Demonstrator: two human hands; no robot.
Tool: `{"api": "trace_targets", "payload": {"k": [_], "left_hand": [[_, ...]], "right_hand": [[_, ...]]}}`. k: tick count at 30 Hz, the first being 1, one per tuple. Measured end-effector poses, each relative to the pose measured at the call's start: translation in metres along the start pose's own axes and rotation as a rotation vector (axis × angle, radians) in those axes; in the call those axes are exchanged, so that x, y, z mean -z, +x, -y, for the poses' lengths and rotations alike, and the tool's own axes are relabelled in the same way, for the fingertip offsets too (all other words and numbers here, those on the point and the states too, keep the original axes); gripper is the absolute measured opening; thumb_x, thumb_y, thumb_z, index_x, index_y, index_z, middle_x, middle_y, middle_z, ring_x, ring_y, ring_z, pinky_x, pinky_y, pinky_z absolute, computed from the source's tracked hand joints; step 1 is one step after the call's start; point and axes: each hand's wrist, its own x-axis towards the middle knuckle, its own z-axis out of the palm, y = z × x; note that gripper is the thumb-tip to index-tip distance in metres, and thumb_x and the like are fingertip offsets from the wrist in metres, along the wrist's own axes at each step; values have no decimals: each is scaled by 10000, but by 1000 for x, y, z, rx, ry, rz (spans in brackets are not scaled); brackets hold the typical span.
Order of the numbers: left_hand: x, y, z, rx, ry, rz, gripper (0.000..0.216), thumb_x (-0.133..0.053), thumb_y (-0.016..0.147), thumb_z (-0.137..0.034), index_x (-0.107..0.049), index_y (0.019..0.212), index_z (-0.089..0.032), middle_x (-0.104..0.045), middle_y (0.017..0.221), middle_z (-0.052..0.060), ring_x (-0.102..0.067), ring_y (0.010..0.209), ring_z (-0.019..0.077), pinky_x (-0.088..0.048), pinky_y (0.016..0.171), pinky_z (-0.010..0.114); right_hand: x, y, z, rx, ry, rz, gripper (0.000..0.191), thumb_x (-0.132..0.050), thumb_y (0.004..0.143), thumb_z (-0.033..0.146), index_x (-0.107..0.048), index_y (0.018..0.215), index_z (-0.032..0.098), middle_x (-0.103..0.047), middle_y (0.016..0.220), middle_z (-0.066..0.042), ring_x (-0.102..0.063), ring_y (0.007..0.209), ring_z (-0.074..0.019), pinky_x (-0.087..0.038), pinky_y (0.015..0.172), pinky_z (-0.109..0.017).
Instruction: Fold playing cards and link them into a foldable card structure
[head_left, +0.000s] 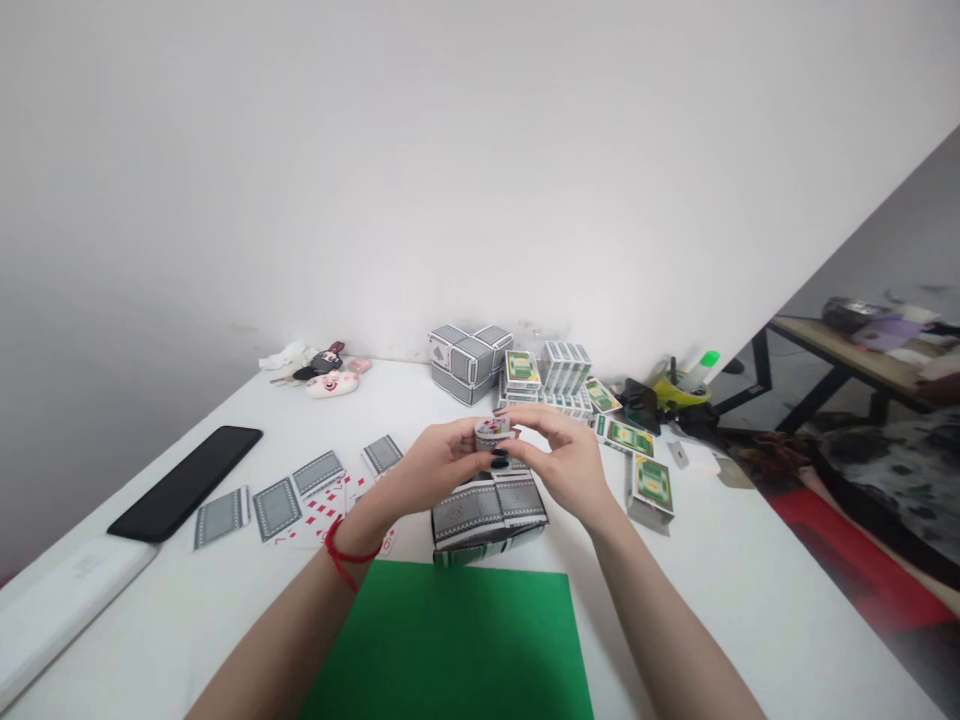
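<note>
A playing card (pixel 491 430), bowed into a curve and showing red marks, is pinched between my two hands; whether it is one card or several I cannot tell. My left hand (pixel 429 466) grips its left side with fingers closed. On its right side, the thumb and fingers of my right hand (pixel 564 458) press it. Directly beneath my hands sits a box covered in grey-backed playing cards (pixel 491 512), with some green showing along its lower front edge. My hands hide part of its top.
Loose cards (pixel 277 508) lie left of the box. Behind stand a card-covered block (pixel 465 362) and stacked green-and-white card packs (pixel 566 366); another pack (pixel 651 488) is at right. A green sheet (pixel 465 640) lies in front. A black phone (pixel 186 482) is at left.
</note>
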Motion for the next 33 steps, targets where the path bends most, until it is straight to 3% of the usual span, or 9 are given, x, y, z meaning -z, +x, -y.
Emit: {"api": "trace_targets", "payload": {"k": [10, 20, 25, 30, 33], "left_hand": [[2, 0, -4, 6, 145, 32, 208, -523, 801, -296, -628, 880, -135, -622, 779, 30, -555, 771, 163, -454, 708, 264], [2, 1, -8, 26, 128, 71, 224, -495, 818, -307, -632, 861, -135, -634, 796, 33, -544, 754, 150, -439, 684, 243], [1, 0, -9, 21, 153, 90, 254, -467, 832, -334, -622, 814, -133, -613, 763, 18, -515, 704, 126, -421, 654, 220], [1, 1, -8, 5, 222, 97, 295, -431, 851, -362, -567, 717, -137, -523, 646, -20, -433, 590, 91, -357, 548, 190], [2, 1, -5, 18, 315, 39, 360, -389, 862, -394, -480, 616, -148, -418, 553, -41, -359, 513, 79, -299, 477, 189]], "right_hand": [[-7, -1, -3, -158, 112, -73, 48, -703, 650, 241, -708, 689, 214, -699, 771, -35, -638, 774, -193, -519, 739, -333], [-8, -2, 0, -305, 223, -65, 125, -718, 618, 288, -689, 654, 171, -670, 710, -45, -572, 524, -132, -480, 461, -247], [-8, -2, -1, -342, 253, -57, 152, -727, 604, 303, -674, 642, 164, -655, 638, -29, -541, 451, -114, -461, 435, -242], [-7, -2, 0, -367, 237, -62, 147, -724, 605, 296, -667, 624, 162, -637, 564, -16, -536, 426, -120, -443, 425, -246], [-7, -2, 1, -376, 203, -61, 142, -712, 621, 293, -660, 615, 160, -607, 511, -3, -525, 414, -120, -425, 424, -243]]}}
